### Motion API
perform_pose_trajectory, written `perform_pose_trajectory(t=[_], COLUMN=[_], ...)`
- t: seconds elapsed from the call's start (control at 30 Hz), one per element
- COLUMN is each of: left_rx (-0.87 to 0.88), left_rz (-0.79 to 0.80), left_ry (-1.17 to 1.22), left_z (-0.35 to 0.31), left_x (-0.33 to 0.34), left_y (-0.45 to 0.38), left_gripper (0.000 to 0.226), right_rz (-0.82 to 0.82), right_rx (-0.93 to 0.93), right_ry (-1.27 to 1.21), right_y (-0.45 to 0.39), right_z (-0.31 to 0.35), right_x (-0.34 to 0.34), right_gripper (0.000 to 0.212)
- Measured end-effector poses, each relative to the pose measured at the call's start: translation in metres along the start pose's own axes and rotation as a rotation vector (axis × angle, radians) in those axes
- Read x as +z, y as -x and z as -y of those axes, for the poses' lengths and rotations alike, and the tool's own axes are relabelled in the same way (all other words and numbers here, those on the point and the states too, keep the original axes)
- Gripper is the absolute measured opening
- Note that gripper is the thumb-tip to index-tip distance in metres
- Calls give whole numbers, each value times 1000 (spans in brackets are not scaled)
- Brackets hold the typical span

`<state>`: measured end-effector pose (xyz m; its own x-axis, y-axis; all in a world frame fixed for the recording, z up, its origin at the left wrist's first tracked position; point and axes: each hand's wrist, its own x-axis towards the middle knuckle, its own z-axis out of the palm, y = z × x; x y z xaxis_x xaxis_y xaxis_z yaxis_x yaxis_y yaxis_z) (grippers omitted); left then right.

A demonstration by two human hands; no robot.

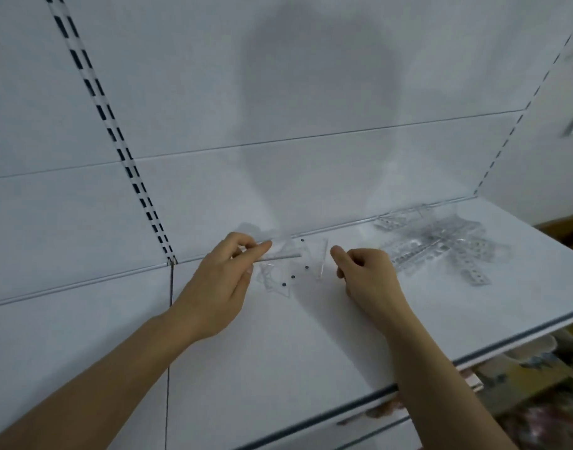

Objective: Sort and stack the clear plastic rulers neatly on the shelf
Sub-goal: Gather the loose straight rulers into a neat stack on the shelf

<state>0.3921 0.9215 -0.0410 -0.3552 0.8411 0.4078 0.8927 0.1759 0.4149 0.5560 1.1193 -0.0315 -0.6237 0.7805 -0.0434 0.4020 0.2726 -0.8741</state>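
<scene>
The person stands in front of a white shelf (311, 336) and works with both hands near its back edge. The left hand (220, 287) has its thumb and first fingers closed around a few clear rulers (285, 256); the grip is narrow, a pinch on the near end of the bundle. Some of these pieces look like triangles with small dark dots, and they fan out to the right of the hand and partly rest on the shelf. They are not yet lined up with each other.

The right hand (366, 274) is just beside this small group, with its fingers curled. The thumb and forefinger point toward the standing edge of one clear piece, but I cannot tell if they really hold it or only come close to it, because the plastic is transparent and a little blurred.

Further right, near the back wall (278, 92), lies a loose pile of rulers (440, 245). The pieces cross each other in many directions, so this pile is unsorted.

In my judgement the task is in an early stage. Only a small number of pieces is gathered in the hands, and no finished neat stack is visible on the shelf. Most of the work remains: to align the held pieces, put them down as a stack, and then take the rest from the pile.
</scene>
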Motion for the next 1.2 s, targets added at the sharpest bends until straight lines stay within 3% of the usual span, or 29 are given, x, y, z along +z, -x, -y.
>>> perform_pose_trajectory(t=[0.13, 0.27, 0.43, 0.6, 0.87, 1.03, 1.2], left_rx=[-62, -182, -322, -488, -702, -815, -881], left_rz=[73, 41, 18, 51, 28, 18, -20], left_ry=[-129, -103, -195, -301, -413, -449, -478], left_z=[4, -1, -6, -5, 16, 34, 47], left_x=[23, 19, -3, -30, -116, -188, -268], left_y=[-19, -11, 20, 65, 174, 273, 388], left_gripper=[57, 70, 60, 64, 59, 75, 74], right_rz=[4, 34, 56, 245, 418, 500, 625], right_rx=[-37, -102, -316, -567, -696, -760, -775], right_ry=[-87, -54, 213, 375, 368, 391, 338], right_y=[2, 3, 15, 29, 100, 171, 267], right_z=[-9, -11, -1, 25, 78, 119, 160], right_x=[-6, -5, 6, 36, 119, 187, 267], right_gripper=[47, 45, 38, 17, 27, 44, 61])
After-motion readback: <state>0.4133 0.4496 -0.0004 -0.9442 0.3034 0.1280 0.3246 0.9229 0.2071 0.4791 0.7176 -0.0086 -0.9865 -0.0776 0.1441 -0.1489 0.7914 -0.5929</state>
